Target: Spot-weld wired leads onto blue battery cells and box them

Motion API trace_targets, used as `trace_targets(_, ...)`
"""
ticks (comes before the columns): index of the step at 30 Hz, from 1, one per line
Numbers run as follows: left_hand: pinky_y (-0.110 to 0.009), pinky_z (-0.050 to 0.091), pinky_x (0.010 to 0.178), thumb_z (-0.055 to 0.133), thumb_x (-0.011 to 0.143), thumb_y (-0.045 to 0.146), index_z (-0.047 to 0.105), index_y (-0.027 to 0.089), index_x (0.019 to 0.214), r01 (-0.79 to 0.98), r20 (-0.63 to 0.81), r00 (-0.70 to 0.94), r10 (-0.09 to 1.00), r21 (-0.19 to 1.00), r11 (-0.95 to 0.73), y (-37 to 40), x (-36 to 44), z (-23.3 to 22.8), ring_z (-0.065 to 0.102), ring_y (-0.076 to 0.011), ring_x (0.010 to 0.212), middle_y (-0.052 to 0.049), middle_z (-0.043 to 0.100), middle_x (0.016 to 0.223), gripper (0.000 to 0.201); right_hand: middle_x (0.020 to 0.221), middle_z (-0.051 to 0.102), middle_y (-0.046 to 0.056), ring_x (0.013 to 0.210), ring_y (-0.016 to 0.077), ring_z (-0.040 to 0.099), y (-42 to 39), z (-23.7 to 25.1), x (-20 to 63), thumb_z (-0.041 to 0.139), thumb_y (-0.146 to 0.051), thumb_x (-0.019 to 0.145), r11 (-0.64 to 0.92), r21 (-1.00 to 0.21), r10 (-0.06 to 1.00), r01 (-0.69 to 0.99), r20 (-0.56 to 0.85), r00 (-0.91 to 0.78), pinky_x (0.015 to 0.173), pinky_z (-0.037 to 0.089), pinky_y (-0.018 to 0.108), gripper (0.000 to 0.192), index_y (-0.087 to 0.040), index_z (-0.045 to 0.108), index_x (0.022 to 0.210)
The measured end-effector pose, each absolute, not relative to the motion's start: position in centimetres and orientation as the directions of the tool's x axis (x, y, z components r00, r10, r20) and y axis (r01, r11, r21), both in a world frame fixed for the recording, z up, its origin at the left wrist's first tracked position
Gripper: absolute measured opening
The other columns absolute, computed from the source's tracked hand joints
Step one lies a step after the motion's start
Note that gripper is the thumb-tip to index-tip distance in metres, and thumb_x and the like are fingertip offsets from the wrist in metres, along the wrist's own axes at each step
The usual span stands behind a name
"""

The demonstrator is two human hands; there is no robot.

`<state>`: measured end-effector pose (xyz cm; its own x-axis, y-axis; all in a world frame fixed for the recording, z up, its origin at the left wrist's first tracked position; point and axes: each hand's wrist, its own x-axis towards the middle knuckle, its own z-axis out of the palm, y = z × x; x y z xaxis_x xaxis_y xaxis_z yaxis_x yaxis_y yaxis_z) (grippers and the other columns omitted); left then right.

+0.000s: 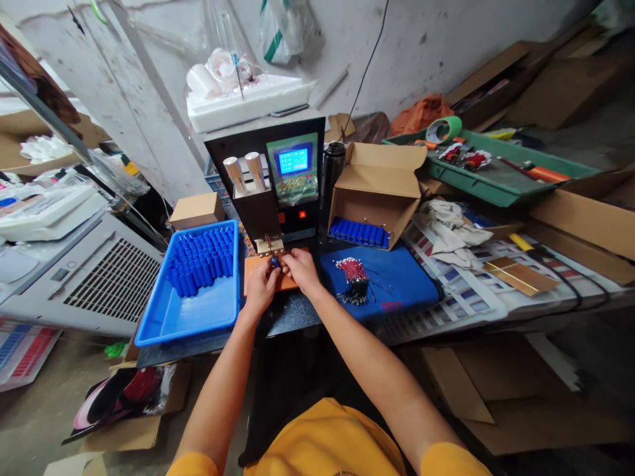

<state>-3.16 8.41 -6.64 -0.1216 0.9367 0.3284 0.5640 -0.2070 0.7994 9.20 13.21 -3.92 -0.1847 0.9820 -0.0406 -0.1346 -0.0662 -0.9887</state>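
Both of my hands are at the front of a black spot welder (292, 225), under its electrodes (269, 244). My left hand (261, 285) is closed, thumb and fingers around a small blue battery cell (275, 262) whose end faces me. Close against it, my right hand (301, 270) pinches at the cell's right side; what lies between its fingertips is too small and hidden to make out. Beneath the hands is an orange pad (288, 284). A bundle of red and black wire leads (353, 277) lies to the right on a blue cloth (407, 281).
A blue tray (213, 316) with many upright blue cells stands on the left. Behind the cloth is an open cardboard box (407, 192) with a row of cells, beside a dark flask (333, 168). Farther right are a green tray (520, 192) and white gloves (454, 231).
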Motion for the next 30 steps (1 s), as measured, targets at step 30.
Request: trace_targets(30, -0.031, 0.05, 0.074, 0.053, 0.093, 0.03, 0.066, 0.021, 0.111, 0.585, 0.375, -0.113, 0.92, 0.773, -0.243, 8.7, -3.5, -7.6, 0.066, -0.0205, 0.078, -0.006, 0.071, 0.087, 0.024, 0.074, 0.067, 0.002, 0.068, 0.0178, 0.064, 13.3, -5.1, 8.8, 0.065, -0.03, 0.08, 0.026, -0.988, 0.989, 0.152, 0.003, -0.148, 0.059, 0.051, 0.025, 0.01, -0.021, 0.062, 0.081)
